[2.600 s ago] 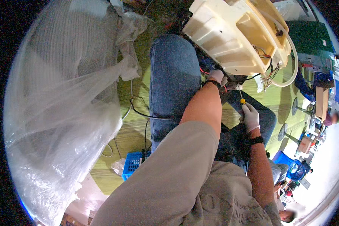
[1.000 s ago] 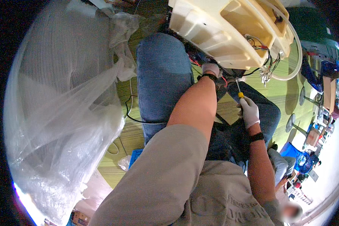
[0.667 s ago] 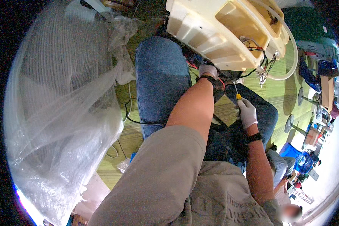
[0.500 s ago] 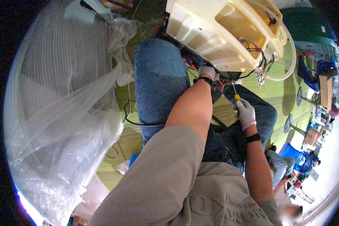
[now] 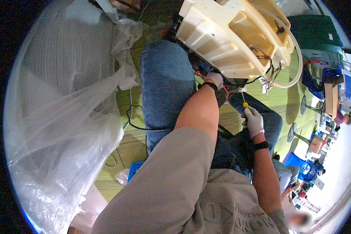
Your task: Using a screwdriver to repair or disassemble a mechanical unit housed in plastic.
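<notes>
In my gloved right hand (image 5: 254,121) is a screwdriver (image 5: 245,104) with a yellow and black handle. Its thin shaft points up toward the lower edge of a large cream plastic housing (image 5: 206,43). My left hand (image 5: 215,79), gloved too, reaches under that same edge beside red wires (image 5: 199,73); its fingers are hidden, so what it touches there cannot be made out. Black and coloured wires (image 5: 275,72) hang from the housing's right corner. A pale, thick hose (image 5: 299,64) curves round its right side.
Clear plastic sheeting (image 5: 62,117) covers a tall thing on the left. A black cable (image 5: 138,126) runs by my left knee. On the right stand round-based stools (image 5: 294,132), a cardboard box (image 5: 331,99) and a dark green bin-like object (image 5: 316,33). Another person (image 5: 286,175) sits at lower right.
The view has shifted slightly, so the housing appears a little lower and further right. Both hands keep about the same places against it, the screwdriver still in my right hand.
</notes>
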### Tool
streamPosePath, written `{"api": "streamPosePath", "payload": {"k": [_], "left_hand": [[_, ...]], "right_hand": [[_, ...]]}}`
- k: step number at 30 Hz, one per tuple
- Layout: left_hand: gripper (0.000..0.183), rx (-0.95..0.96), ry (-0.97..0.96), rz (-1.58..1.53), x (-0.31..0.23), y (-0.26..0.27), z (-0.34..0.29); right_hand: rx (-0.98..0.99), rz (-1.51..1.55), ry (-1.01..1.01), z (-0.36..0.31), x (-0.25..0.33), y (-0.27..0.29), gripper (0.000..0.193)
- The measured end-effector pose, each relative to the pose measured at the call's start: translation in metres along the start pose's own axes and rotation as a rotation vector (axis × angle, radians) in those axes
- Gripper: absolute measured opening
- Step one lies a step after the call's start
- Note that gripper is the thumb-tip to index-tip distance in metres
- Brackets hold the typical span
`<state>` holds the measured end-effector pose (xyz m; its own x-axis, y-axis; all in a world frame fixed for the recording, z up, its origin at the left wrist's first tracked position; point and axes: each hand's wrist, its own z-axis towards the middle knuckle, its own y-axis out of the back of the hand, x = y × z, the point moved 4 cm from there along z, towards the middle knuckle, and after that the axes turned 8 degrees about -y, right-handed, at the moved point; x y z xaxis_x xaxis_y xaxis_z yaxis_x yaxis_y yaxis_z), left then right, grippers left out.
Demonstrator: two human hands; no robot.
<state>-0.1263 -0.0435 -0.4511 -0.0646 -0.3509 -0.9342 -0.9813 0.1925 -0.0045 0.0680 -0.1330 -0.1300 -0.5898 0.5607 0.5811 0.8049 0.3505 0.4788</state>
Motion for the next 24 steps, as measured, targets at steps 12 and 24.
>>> {"api": "streamPosePath", "payload": {"k": [12,24], "left_hand": [[0.027,0.076,0.186,0.731,-0.086,-0.146,0.022],[0.023,0.22,-0.021,0.759,-0.127,-0.126,-0.016]], "right_hand": [[-0.125,-0.014,-0.177,-0.017,-0.025,0.052,0.037],[-0.148,-0.105,-0.188,-0.016,-0.026,0.055,0.036]]}}
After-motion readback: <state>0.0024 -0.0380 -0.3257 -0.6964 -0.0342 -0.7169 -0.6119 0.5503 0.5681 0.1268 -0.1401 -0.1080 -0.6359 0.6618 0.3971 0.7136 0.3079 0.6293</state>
